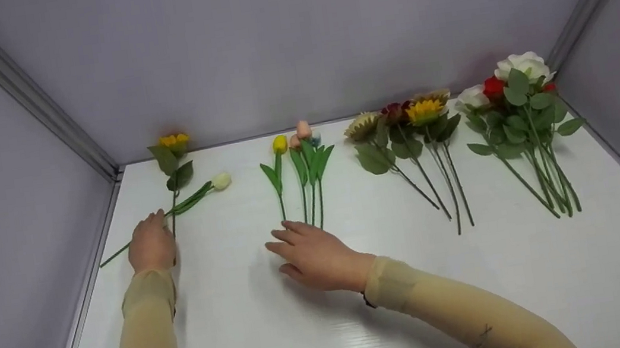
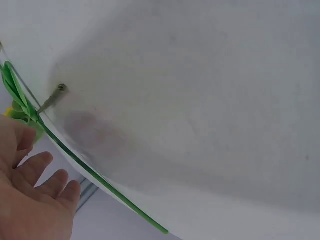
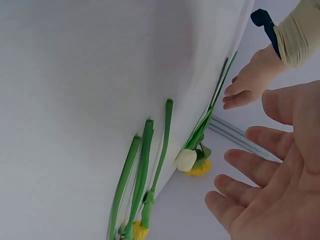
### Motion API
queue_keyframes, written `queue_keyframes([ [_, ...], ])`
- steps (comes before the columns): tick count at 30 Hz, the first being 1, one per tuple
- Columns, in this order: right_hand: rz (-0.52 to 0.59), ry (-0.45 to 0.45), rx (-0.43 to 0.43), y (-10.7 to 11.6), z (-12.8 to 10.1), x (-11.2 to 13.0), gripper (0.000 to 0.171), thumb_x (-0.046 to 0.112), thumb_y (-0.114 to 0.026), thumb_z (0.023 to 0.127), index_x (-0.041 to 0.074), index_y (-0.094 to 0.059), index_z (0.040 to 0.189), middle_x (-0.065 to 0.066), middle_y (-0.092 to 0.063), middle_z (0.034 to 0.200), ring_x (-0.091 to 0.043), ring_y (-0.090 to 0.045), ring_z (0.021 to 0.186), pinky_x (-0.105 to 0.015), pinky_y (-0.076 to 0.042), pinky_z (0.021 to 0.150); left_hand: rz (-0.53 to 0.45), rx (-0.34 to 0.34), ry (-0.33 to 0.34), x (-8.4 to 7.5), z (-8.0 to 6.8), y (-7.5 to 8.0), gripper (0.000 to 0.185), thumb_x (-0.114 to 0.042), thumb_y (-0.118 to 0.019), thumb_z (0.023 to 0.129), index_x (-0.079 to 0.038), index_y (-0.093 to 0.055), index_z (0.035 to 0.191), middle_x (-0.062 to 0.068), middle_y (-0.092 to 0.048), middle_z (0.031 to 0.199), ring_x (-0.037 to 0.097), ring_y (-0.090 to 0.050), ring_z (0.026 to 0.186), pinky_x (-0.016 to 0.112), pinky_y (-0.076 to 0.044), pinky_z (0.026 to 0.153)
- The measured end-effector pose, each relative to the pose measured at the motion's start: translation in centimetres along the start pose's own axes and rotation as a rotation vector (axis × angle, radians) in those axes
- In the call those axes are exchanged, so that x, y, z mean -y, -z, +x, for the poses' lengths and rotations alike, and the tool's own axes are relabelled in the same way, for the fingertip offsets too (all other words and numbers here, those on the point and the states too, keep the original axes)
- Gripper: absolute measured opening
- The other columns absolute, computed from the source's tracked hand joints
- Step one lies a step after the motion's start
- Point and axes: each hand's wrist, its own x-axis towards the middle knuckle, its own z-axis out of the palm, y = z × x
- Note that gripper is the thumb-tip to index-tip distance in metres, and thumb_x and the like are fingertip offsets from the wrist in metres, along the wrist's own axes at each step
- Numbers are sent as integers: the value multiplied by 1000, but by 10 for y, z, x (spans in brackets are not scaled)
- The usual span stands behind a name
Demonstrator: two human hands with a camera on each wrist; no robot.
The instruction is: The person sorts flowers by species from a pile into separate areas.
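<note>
On the left, my left hand [image 1: 152,246] hovers at the green stem of a white tulip [image 1: 221,181], its fingers loosely bent and not wrapped round it. That tulip lies slantwise across the stem of a yellow sunflower [image 1: 174,140]. In the left wrist view, the tulip's stem [image 2: 107,187] runs past the fingertips; whether they touch it is unclear. My right hand [image 1: 321,259], fingers spread and palm empty, is over the table by the stem ends of a yellow tulip [image 1: 280,144] and pink tulips [image 1: 303,129]. A small bluish bloom [image 1: 315,137] is partly hidden beside them.
Right of centre lie sunflowers [image 1: 426,111] and a dark red flower [image 1: 396,113], stems toward me. Farther right is a pile of white roses [image 1: 523,68] and red roses [image 1: 493,87]. Grey walls enclose the white table [image 1: 234,327] at the back and both sides.
</note>
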Motion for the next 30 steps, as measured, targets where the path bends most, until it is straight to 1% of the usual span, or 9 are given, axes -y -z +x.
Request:
queue_keyframes([
  [2,-12,20,2,-2,1,4,49,32,-54,108,14,-49,153,-11,-48,155,-31,-36,148,-39,-25,123,22,9,-10,3,-1,-2,39,-5,-44,107,9,-51,143,34,-51,141,54,-46,130,62,-40,107],
  [4,-24,29,5,-4,0,7,49,31,-56,107,14,-49,152,-11,-48,154,-31,-36,148,-38,-25,123,50,-16,-21,5,-4,-5,35,-5,-47,106,10,-57,136,34,-58,131,55,-53,120,64,-47,97],
  [7,-29,27,1,-5,-1,7,48,31,-57,107,14,-50,151,-11,-49,154,-31,-36,148,-38,-26,122,82,-81,-14,6,-7,-7,24,-1,-51,103,11,-66,118,34,-63,111,54,-59,103,64,-52,81],
  [10,-30,24,-3,-7,-3,5,47,31,-56,107,13,-52,150,-11,-50,153,-30,-36,148,-38,-26,122,94,-123,4,8,-9,-7,16,6,-53,99,13,-67,98,34,-62,96,52,-60,92,63,-52,72],
  [14,-27,25,-16,-9,-5,3,46,31,-57,107,13,-53,149,-11,-52,151,-31,-37,147,-38,-27,122,90,-132,36,9,-10,-4,16,8,-51,97,14,-64,88,35,-60,89,53,-61,87,63,-52,70],
  [19,-13,14,-11,-10,-7,1,46,31,-57,107,13,-54,148,-12,-51,151,-31,-36,148,-38,-27,122,27,-132,76,2,-8,7,19,1,-55,99,14,-68,98,35,-64,94,53,-63,89,62,-53,74],
  [25,47,-28,-8,-5,-14,-12,44,28,-56,107,11,-54,148,-12,-52,151,-32,-38,147,-40,-28,121,-125,-93,47,-31,-2,26,22,-4,-56,100,11,-71,108,31,-68,105,48,-65,97,59,-52,82],
  [28,130,-87,-20,-2,-21,-23,43,28,-55,108,10,-56,147,-11,-53,150,-32,-40,145,-42,-31,120,-265,-9,32,-59,-1,29,25,-9,-59,102,8,-71,115,28,-68,113,43,-64,103,53,-52,88],
  [30,188,-128,-48,0,-26,-31,41,27,-55,108,9,-58,144,-11,-55,147,-31,-44,142,-43,-35,117,-410,67,35,-81,-1,26,27,-13,-60,103,6,-70,120,24,-68,117,38,-64,105,48,-53,90],
])
